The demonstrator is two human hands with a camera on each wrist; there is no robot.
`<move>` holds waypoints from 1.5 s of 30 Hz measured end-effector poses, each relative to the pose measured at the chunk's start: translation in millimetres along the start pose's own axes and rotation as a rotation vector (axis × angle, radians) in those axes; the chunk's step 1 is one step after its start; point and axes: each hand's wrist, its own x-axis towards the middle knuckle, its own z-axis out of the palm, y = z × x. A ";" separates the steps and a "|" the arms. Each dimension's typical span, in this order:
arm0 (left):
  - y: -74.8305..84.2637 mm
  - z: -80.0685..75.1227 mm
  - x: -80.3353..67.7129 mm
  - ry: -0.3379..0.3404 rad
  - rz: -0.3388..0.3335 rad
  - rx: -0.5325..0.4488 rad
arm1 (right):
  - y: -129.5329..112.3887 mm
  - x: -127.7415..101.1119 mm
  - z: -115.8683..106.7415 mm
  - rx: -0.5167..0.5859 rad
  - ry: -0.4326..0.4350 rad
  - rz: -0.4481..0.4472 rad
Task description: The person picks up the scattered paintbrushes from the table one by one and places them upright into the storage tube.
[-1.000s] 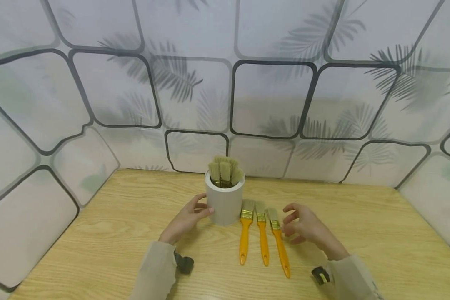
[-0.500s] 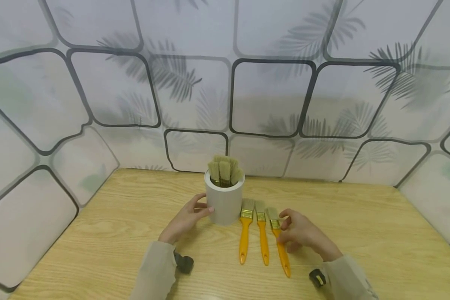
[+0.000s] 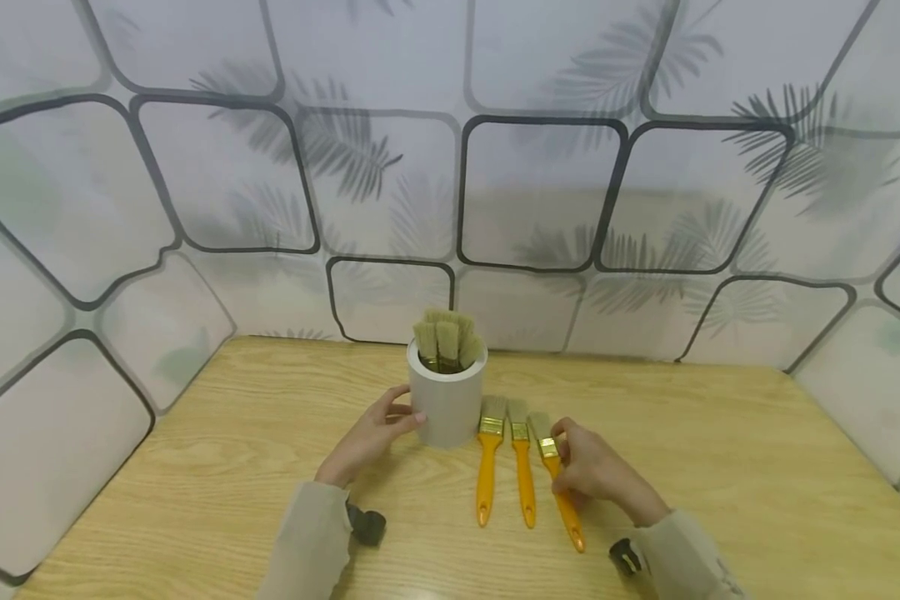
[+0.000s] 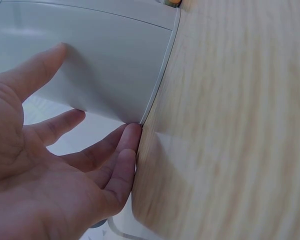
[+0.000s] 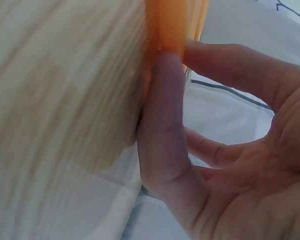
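The white holder (image 3: 447, 406), stocked with brushes bristles-up, stood on the desk (image 3: 195, 467). The left hand (image 3: 369, 437) rested against the holder's left wall with fingers nearly straight, gripping nothing. Just right of the holder lay three orange-handled brushes; the right hand (image 3: 591, 472) pinched the rightmost brush (image 3: 557, 482), thumb and fingers curled at its handle near the ferrule. A clean lift probably required holding near the balance point, clear of the middle brush (image 3: 523, 475).
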 end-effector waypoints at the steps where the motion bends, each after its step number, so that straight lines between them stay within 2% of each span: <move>1: -0.5 0.1 0.0 -0.001 0.000 0.002 | 0.7 -0.6 0.4 0.005 -0.006 -0.007; 6: -1.8 0.6 -0.1 -0.006 0.002 -0.004 | 4.8 -1.9 0.8 0.025 -0.028 -0.053; 12: -1.9 -0.3 -0.8 -0.005 0.002 0.001 | 6.7 0.6 -0.7 0.005 0.004 -0.127; 21: -0.2 -0.9 -0.4 -0.007 0.009 0.011 | 3.8 1.0 -7.9 0.119 0.097 -0.040; 31: -3.1 -1.0 0.4 -0.004 0.005 -0.002 | 2.6 3.5 -13.4 0.251 0.120 -0.039; 45: -5.0 -5.0 7.8 -0.011 0.016 -0.003 | -8.0 12.0 -20.5 0.365 0.245 -0.060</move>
